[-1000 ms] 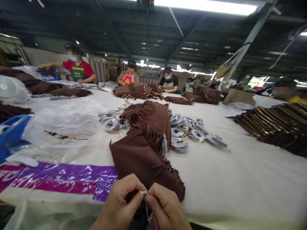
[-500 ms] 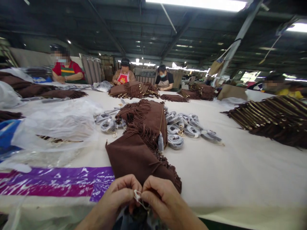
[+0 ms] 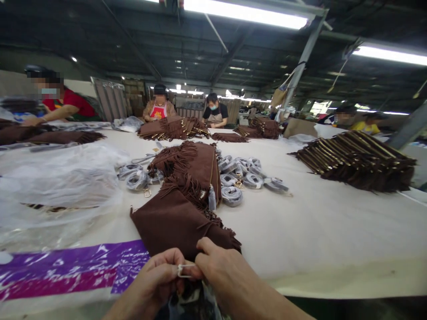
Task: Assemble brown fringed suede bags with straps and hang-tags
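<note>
My left hand (image 3: 159, 274) is closed, pinching a thin white cord (image 3: 183, 270) between thumb and forefinger. The cord stretches in a small loop to my right hand (image 3: 223, 270), whose fingers are also closed on it. Below both hands is a dark item in clear plastic (image 3: 193, 302), mostly hidden, its kind unclear. Just beyond my fingers a brown fringed bag (image 3: 173, 222) lies on the white table (image 3: 320, 240). Its near edge is hidden by my hands. Behind it sits another brown fringed bag (image 3: 202, 166) with a gold zip and a wrapped grey tassel (image 3: 212, 198).
Wrapped grey strap coils (image 3: 231, 196) lie on both sides of the bags. White plastic sheeting (image 3: 60, 178) and a purple plastic strip (image 3: 80, 262) cover the left. A stack of brown bags (image 3: 356, 160) stands at right. Several co-workers, one in a red top (image 3: 75, 104), are across the table.
My hands have drawn slightly apart, so the white cord now spans a gap between them. My view has turned right. The co-worker at far left has leaned over with an arm stretched out.
</note>
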`<state>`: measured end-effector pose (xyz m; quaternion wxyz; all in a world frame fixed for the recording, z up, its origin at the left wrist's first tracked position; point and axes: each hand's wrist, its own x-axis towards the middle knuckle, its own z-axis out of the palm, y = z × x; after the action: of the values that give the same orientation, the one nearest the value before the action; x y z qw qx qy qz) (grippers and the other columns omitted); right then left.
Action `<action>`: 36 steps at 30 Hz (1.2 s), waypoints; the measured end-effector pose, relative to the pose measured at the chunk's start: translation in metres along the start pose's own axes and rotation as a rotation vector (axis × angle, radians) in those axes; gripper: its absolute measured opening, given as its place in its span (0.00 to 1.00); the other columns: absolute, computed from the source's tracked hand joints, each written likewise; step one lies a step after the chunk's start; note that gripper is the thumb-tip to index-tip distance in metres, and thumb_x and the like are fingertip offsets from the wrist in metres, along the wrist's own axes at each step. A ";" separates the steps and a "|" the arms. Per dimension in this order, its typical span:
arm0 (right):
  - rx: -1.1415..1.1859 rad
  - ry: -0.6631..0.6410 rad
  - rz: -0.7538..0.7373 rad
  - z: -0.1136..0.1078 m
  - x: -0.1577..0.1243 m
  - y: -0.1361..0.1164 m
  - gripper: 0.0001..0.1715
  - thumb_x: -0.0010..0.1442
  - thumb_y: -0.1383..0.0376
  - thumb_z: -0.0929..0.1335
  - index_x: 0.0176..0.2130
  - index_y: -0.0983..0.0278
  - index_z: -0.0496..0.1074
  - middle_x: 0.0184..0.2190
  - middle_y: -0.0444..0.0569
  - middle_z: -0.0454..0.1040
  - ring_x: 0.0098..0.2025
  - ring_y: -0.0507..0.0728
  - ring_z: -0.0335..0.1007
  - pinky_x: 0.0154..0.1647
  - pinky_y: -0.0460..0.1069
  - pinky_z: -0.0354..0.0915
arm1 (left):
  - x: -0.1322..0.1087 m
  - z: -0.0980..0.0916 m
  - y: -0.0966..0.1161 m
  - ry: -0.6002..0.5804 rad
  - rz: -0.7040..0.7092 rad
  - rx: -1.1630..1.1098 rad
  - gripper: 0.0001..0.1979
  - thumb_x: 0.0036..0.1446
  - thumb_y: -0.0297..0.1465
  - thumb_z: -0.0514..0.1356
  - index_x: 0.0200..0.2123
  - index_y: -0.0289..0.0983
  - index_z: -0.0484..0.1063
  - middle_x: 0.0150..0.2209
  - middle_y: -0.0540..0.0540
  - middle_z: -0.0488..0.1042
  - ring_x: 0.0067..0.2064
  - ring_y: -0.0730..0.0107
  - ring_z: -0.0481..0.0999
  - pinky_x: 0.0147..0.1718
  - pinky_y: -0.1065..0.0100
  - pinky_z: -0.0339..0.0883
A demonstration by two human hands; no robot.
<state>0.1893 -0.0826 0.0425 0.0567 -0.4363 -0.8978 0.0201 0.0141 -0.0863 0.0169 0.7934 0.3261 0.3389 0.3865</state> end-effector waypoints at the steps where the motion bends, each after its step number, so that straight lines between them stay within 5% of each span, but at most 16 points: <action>1: 0.031 0.025 0.029 0.004 -0.003 0.001 0.12 0.54 0.78 0.66 0.33 0.63 0.73 0.45 0.53 0.77 0.25 0.55 0.76 0.18 0.45 0.61 | 0.001 -0.002 -0.002 -0.002 0.003 0.005 0.09 0.43 0.31 0.66 0.23 0.35 0.67 0.28 0.46 0.77 0.26 0.74 0.66 0.27 0.73 0.55; 5: 0.281 0.140 0.047 0.024 -0.021 0.009 0.23 0.54 0.78 0.64 0.47 0.63 0.72 0.64 0.63 0.60 0.49 0.61 0.76 0.44 0.50 0.73 | 0.006 -0.008 -0.007 -0.007 -0.008 0.027 0.10 0.42 0.31 0.66 0.23 0.35 0.67 0.24 0.48 0.75 0.23 0.76 0.63 0.25 0.74 0.53; 8: 0.323 0.311 0.101 0.040 -0.032 0.016 0.35 0.51 0.81 0.60 0.56 0.64 0.66 0.68 0.64 0.48 0.57 0.61 0.69 0.49 0.52 0.73 | 0.005 -0.008 -0.007 0.021 -0.029 0.029 0.11 0.44 0.33 0.67 0.24 0.36 0.67 0.25 0.49 0.75 0.24 0.75 0.64 0.26 0.73 0.56; 14: 0.265 0.403 0.100 0.061 -0.042 0.028 0.17 0.59 0.78 0.60 0.38 0.63 0.73 0.44 0.54 0.76 0.46 0.58 0.74 0.45 0.49 0.74 | 0.002 -0.002 -0.011 0.062 -0.078 0.079 0.14 0.44 0.35 0.69 0.22 0.36 0.66 0.20 0.53 0.68 0.24 0.75 0.63 0.26 0.73 0.55; 19: 0.384 0.472 0.083 0.060 -0.048 0.015 0.23 0.59 0.76 0.59 0.51 0.65 0.69 0.46 0.57 0.73 0.48 0.59 0.71 0.46 0.51 0.71 | -0.003 0.002 -0.011 0.118 -0.096 0.078 0.13 0.47 0.34 0.68 0.23 0.37 0.65 0.22 0.53 0.68 0.25 0.75 0.64 0.27 0.73 0.58; 24: 0.757 0.449 0.329 0.067 -0.048 -0.003 0.06 0.62 0.66 0.63 0.36 0.62 0.69 0.28 0.44 0.72 0.29 0.53 0.70 0.31 0.45 0.66 | -0.005 0.001 -0.011 0.116 -0.079 0.026 0.12 0.47 0.32 0.67 0.24 0.36 0.66 0.25 0.50 0.73 0.25 0.75 0.66 0.27 0.73 0.60; 28: 0.854 0.527 0.527 0.082 -0.054 -0.008 0.12 0.66 0.60 0.62 0.32 0.61 0.67 0.21 0.41 0.68 0.21 0.51 0.64 0.22 0.43 0.60 | -0.007 -0.004 -0.014 0.149 -0.061 0.020 0.13 0.47 0.36 0.68 0.26 0.35 0.68 0.30 0.42 0.79 0.23 0.76 0.68 0.21 0.76 0.55; 31: 0.680 0.585 0.340 0.079 -0.060 -0.006 0.10 0.67 0.64 0.61 0.35 0.61 0.69 0.26 0.44 0.71 0.25 0.52 0.69 0.26 0.43 0.63 | -0.011 -0.005 -0.018 0.122 -0.072 0.098 0.16 0.48 0.40 0.69 0.28 0.35 0.67 0.27 0.40 0.80 0.20 0.78 0.66 0.17 0.78 0.44; 36: 0.329 0.444 0.090 0.058 -0.053 -0.003 0.15 0.67 0.69 0.58 0.34 0.61 0.70 0.27 0.46 0.72 0.26 0.53 0.71 0.25 0.44 0.61 | -0.013 -0.002 -0.023 0.038 -0.005 0.298 0.21 0.49 0.47 0.67 0.29 0.37 0.66 0.27 0.42 0.79 0.21 0.75 0.68 0.15 0.77 0.43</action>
<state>0.2124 -0.1251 -0.0192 0.3211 -0.4543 -0.8279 0.0717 0.0156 -0.1080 0.0019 0.7306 0.4321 0.4084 0.3358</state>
